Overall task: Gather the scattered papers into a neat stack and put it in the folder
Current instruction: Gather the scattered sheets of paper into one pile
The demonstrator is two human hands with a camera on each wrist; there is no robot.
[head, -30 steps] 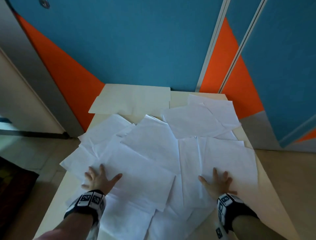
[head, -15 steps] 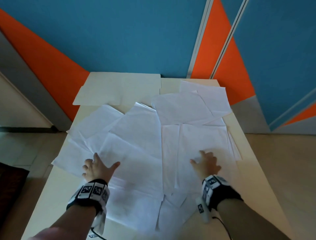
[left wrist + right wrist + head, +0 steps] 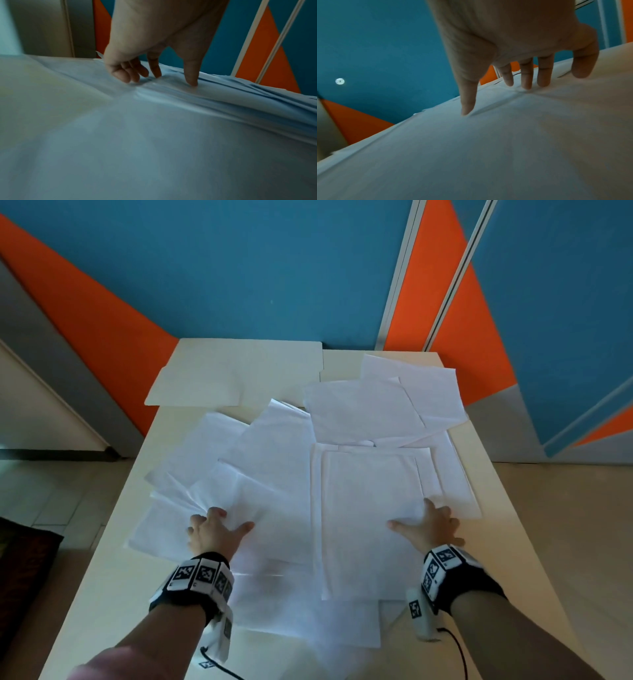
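The fingers of the left hand and right hand press spread, gripping nothing, on the papers fanned across the desk. The sheets likely handle light, limp and slippery; hold the squared edges. At least ten overlap, exact count unclear; one folder lies open behind.

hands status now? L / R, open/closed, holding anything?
Left hand: open, fingertips pressing on the scattered white paper sheets, holding nothing.
Right hand: open, fingertips pressing on the same sheets, holding nothing.
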